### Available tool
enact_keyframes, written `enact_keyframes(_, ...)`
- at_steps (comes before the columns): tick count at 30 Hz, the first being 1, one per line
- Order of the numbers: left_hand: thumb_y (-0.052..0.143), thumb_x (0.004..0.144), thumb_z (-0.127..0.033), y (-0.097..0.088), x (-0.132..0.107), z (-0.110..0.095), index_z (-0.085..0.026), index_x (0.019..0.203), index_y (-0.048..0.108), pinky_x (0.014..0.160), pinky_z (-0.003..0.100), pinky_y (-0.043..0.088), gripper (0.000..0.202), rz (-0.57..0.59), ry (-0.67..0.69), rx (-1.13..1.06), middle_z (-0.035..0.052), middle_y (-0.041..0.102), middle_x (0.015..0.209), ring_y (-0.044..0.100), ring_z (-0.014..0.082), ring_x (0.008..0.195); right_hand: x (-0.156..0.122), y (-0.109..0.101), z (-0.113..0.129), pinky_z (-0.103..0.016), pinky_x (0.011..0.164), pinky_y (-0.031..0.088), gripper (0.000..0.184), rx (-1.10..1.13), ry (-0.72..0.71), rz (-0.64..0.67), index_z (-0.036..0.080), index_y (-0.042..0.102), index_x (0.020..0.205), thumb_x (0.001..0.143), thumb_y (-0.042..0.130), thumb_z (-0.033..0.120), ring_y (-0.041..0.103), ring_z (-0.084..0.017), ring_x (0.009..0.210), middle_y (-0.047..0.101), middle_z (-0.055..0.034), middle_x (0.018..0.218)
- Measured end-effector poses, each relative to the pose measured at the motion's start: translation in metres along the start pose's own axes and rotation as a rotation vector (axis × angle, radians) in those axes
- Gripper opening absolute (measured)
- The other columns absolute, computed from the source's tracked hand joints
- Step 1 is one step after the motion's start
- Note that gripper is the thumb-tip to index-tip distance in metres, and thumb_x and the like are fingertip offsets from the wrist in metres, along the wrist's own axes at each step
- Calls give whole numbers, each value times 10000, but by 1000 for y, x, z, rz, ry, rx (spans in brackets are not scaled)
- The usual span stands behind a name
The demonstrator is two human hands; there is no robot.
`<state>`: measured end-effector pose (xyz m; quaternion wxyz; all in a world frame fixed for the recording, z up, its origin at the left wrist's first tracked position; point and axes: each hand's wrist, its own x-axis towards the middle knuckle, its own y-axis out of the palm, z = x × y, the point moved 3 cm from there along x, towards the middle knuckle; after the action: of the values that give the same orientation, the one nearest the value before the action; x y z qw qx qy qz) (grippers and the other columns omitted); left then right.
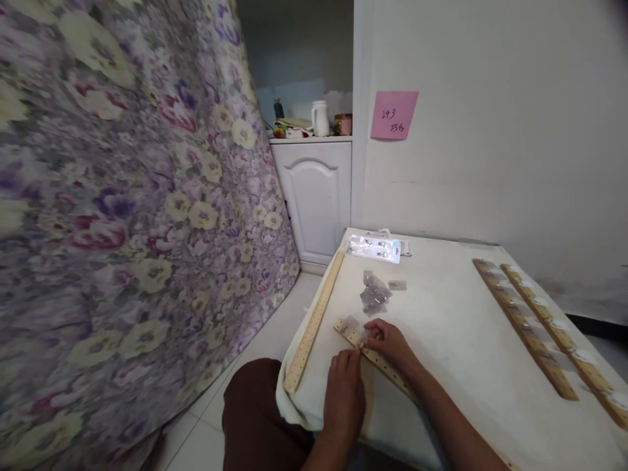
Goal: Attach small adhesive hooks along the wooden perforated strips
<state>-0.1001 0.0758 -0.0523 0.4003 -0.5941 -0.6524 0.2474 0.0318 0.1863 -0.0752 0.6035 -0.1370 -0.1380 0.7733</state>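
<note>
Left hand (345, 387) and right hand (386, 341) meet at perforated wooden strip (385, 368) | grip: cannot tell whether clamped | risk: uneven finger pressure could skew the strip

My narrow wooden strip (393, 375) is pale yellow, with a line of dark round holes along it. It lies slantwise on the near part of the desk (432, 294), its far end pointing away to the left, its near end partly hidden behind my right arm. Near the far end a small clear plastic packet (350, 323) rests across it, something thin and dark inside. Further along, at the fingertips of my left hand (344, 386) and right hand (387, 341), sits a small piece (362, 345), too covered to make out its shape.
</note>
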Motion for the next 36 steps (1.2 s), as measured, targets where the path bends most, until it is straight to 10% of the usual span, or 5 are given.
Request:
enact_keyframes(11,366,736,10,-6,-3,-3,-179,1275,474,949,360,370,582,-24,2,-34,79,539,1100,458,212,1034,-13,-11,6,-309,710,471,356,-18,-35,-49,143,638,997,756,551,389,610,-195,752,660,-52,835)
enact_keyframes(24,363,799,-16,1,-7,7,-200,1201,486,948,414,421,459,-165,74,-49,62,544,1073,488,210,1035,-100,-32,11,-309,807,427,302,-398,-50,-142,209,598,923,625,639,234,545,-221,925,566,-48,963)
enact_keyframes(36,369,820,-55,2,-7,10,-178,1171,510,943,422,427,398,-159,86,-17,74,563,1066,505,218,1020,-90,-21,32,-292,744,395,66,-501,4,-264,222,515,749,687,537,216,534,-210,861,553,-37,852)
